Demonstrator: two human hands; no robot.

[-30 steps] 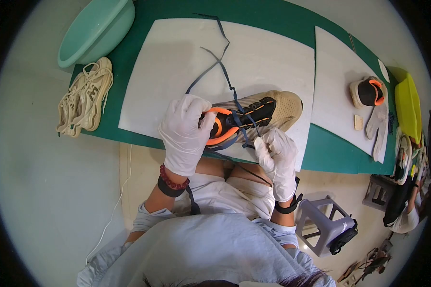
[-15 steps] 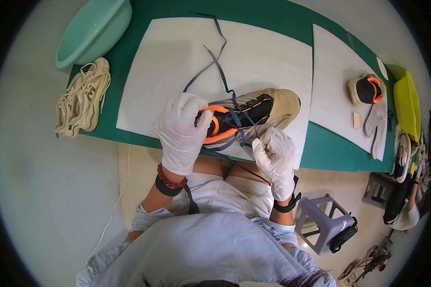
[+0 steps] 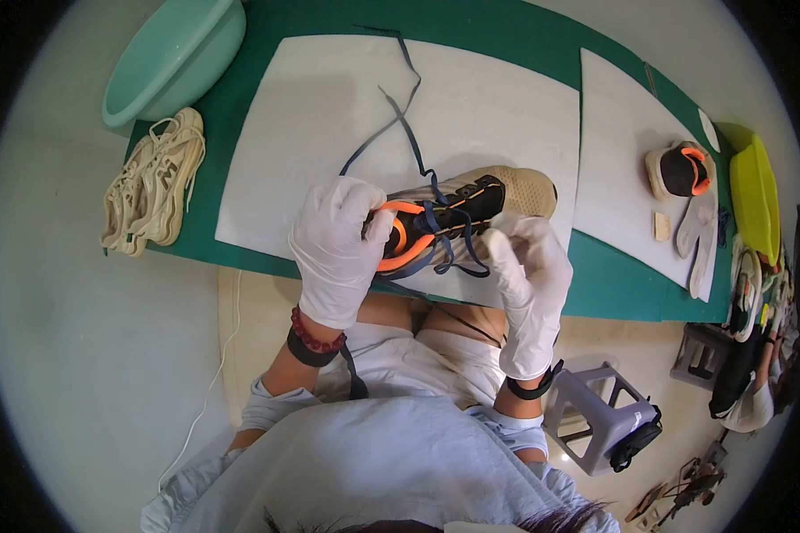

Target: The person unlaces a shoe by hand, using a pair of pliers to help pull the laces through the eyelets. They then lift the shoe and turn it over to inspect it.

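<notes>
A sneaker [image 3: 529,188] with a tan mesh toe, black tongue and orange collar lining lies on its sole, toe to the right. My left hand [image 3: 342,249], in a white glove, is closed on the collar at the heel end. A dark blue shoelace [image 3: 411,133] runs through the sneaker's upper eyelets; one length trails far up the board, and a slack loop lies on the near side. My right hand [image 3: 533,280], also gloved, is at the near edge of the lacing, thumb and fingers pinched together. What is between those fingertips is hidden.
The sneaker lies on a white board [image 3: 302,107] on a green table [image 3: 613,275]. At left are a mint basin [image 3: 173,67] and cream sneakers [image 3: 160,182]. At right stand another sneaker [image 3: 680,169], insoles [image 3: 695,231] and a yellow-green basin [image 3: 756,195]. A grey stool [image 3: 600,409] is below.
My right hand has moved up and right, closer to the sneaker's middle. The lace stretch that ran straight to its fingers now hangs as a slack loop. My left hand stays at the collar.
</notes>
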